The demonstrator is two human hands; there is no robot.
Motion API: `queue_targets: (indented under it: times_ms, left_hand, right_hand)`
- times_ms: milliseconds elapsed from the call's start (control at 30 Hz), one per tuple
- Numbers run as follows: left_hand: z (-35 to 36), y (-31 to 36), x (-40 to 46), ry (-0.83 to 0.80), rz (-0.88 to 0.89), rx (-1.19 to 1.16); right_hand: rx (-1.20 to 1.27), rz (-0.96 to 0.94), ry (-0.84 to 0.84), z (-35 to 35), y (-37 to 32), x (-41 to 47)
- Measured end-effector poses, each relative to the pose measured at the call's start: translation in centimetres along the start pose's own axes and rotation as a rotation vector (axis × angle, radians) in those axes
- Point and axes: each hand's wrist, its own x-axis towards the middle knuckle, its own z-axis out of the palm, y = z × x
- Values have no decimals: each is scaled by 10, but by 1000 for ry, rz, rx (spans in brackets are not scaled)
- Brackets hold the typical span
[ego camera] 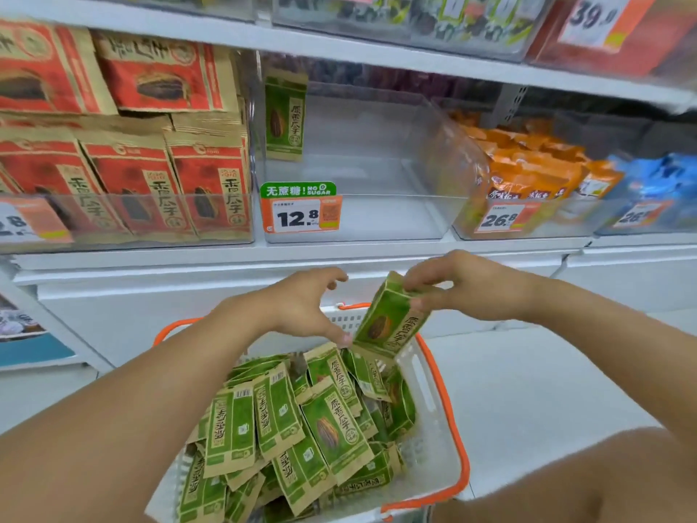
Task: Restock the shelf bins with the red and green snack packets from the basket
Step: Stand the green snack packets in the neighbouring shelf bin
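A green packet is pinched at its top by the right hand's fingers above the basket; the left hand's fingers are spread, the thumb touching its lower edge.

Bright even light, blurred warped edges

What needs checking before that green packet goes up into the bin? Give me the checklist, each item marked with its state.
1. Right hand has a grip on the lifted green packet: ok, fingers pinch its top edge.
2. Packet clear of the basket: not ok, its lower end still touches the pile.
3. Left hand free of the load: ok, fingers loosely spread, thumb touching near the packet's lower corner.
4. Clear bin has room: ok, only one green packet stands at its back left.
5. Right bin for this product: cannot tell from the price tag.
6. More stock left: ok, basket holds many green packets.
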Motion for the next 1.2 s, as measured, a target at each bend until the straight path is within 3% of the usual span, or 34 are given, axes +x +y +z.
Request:
queue_targets:
  times_ms: [133, 300, 367, 467, 533, 667, 767, 833, 967, 1100, 1200]
  left_hand:
    - [-17, 8, 5, 76, 132, -334]
    - [-48, 25, 1, 325, 183, -710]
    - [-58, 22, -4, 366, 189, -696]
    - [-67, 13, -11, 348, 170, -642]
    - [-71, 11, -15, 393, 162, -649]
    - [-85, 4, -11, 899, 45, -785]
    - [-95, -8, -8, 1029, 3, -722]
    - [-96, -13, -6, 983, -3, -696]
    - [-96, -19, -3, 921, -6, -599]
    - [-98, -25, -3, 1026, 5, -464]
    - [-102, -27, -2, 1061, -1, -586]
  right_hand:
    - [519, -114, 128, -31, -30, -17]
    - [634, -255, 562, -40, -43, 27]
    - [799, -245, 534, -35, -44, 43]
    - [954, -171, 250, -27, -43, 53]
    - [1012, -162, 169, -23, -42, 60]
    - [1258, -77, 327, -37, -35, 82]
    - [1417, 5, 488, -62, -18, 107]
    - [1363, 54, 579, -76, -14, 133]
    - [871, 50, 590, -80, -25, 195]
    - [639, -38, 508, -84, -61, 247]
    - [371, -68, 543, -95, -75, 288]
